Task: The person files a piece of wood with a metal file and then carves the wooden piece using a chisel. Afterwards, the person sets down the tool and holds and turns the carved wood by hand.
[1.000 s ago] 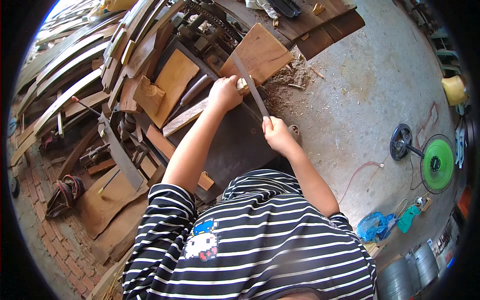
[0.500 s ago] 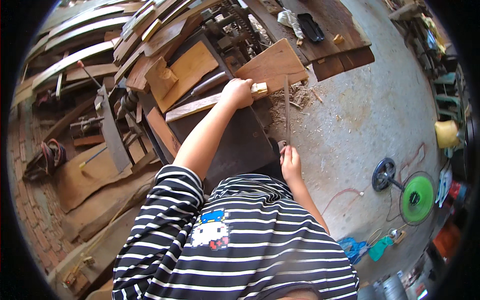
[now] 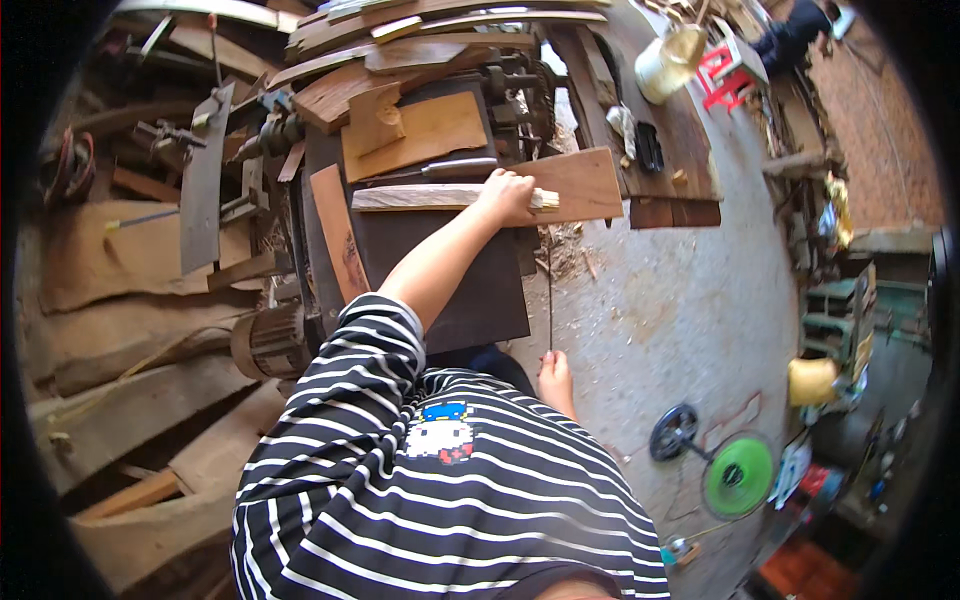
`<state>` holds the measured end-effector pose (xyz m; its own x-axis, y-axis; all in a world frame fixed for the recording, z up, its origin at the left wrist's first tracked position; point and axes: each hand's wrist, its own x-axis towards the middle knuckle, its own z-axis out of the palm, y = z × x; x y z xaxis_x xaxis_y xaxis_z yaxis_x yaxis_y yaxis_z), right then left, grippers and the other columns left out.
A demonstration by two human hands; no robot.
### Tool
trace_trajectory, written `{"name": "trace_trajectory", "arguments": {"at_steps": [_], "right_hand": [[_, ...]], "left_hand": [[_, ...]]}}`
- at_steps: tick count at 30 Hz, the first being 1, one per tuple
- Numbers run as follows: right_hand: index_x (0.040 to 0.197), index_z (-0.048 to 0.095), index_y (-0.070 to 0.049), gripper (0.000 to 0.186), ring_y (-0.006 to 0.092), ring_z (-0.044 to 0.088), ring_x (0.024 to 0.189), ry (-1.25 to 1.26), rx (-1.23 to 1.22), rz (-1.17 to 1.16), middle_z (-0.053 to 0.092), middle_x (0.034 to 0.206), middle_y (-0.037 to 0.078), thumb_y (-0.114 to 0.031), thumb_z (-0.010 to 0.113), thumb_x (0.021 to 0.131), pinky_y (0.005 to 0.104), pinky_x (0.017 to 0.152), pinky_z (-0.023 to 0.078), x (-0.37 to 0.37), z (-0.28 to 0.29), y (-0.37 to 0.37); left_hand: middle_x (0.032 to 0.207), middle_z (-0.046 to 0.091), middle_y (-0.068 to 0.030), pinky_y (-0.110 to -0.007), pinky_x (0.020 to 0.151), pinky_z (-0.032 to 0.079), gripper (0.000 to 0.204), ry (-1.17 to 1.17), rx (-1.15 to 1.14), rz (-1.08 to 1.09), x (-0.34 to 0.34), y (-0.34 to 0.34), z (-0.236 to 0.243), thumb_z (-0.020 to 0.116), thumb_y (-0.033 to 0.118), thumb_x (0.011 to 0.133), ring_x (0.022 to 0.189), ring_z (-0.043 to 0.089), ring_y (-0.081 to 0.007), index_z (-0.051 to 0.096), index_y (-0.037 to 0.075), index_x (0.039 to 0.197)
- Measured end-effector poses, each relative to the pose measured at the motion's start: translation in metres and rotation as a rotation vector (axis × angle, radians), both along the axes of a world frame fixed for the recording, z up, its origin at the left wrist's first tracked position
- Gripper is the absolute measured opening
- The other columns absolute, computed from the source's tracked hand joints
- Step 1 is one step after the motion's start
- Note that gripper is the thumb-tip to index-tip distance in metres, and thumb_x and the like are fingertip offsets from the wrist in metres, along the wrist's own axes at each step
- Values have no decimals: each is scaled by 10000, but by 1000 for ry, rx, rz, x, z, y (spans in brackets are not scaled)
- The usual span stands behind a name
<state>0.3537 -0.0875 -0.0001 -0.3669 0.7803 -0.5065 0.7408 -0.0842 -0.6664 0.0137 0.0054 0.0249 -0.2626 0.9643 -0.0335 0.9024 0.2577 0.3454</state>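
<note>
My left hand (image 3: 508,197) is closed around the right part of a pale wooden strip (image 3: 415,198), pressing it down on the dark work table (image 3: 450,270). The strip's right end (image 3: 545,200) sticks out past my fingers and looks rough and chipped. Beneath that end lies a flat brown board (image 3: 585,185), reaching over the table's edge. Low beside my body, my right hand (image 3: 555,378) grips a long, narrow blade-like tool (image 3: 550,300), seen nearly edge-on and pointing up toward the strip's end. Its handle is hidden in my fingers.
Behind the strip lie a grey rod-shaped tool (image 3: 460,167) and an orange-brown board (image 3: 435,130). Stacked planks (image 3: 440,50) and a motor (image 3: 270,345) stand at the left. Shavings litter the floor (image 3: 640,310); a green fan (image 3: 738,477) stands to the right. A person (image 3: 795,35) is far off.
The whole view has turned, so the table appears squarer. My left hand keeps its hold on the strip. The tool in my right hand has turned from showing its flat side to edge-on.
</note>
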Motion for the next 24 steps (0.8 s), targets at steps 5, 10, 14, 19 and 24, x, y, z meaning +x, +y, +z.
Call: {"name": "trace_trajectory", "arguments": {"at_steps": [5,10,14,19,24], "right_hand": [[1105,502,15,374,454,590,938,74,118,197,612,985,294,-312,519,925,469,781,464,-52,29,-8],[1047,506,31,417,396,628,834,65,289,313,624,883,277,-341,600,883,438,716,479,-102,9,-7],[1057,499,40,463,421,628,840,36,289,387,626,895,290,-366,616,867,457,721,486,-133,12,-9],[1046,543,26,547,437,621,906,-372,211,569,639,930,278,-483,591,853,476,783,487,-173,48,-17],[880,604,2,530,406,630,868,-396,297,564,656,886,229,-526,586,837,483,778,482,-205,57,12]], "left_hand": [[992,515,-201,-436,863,434,703,52,339,221,11,-44,99,770,424,665,956,505,-340,450,-56,1068],[1051,541,-183,-421,875,421,649,-138,773,434,-36,-142,171,810,262,681,986,516,-341,459,-1,1160],[895,626,-91,-313,716,507,558,-115,954,555,-77,-219,194,865,235,630,828,631,-212,550,39,1048],[861,659,-51,-251,696,530,379,-495,1103,592,-96,-261,177,811,100,723,797,647,-118,529,64,973],[827,624,-23,-240,654,505,484,-591,1259,573,-98,-262,167,832,234,709,741,592,-88,507,76,1030]]}}
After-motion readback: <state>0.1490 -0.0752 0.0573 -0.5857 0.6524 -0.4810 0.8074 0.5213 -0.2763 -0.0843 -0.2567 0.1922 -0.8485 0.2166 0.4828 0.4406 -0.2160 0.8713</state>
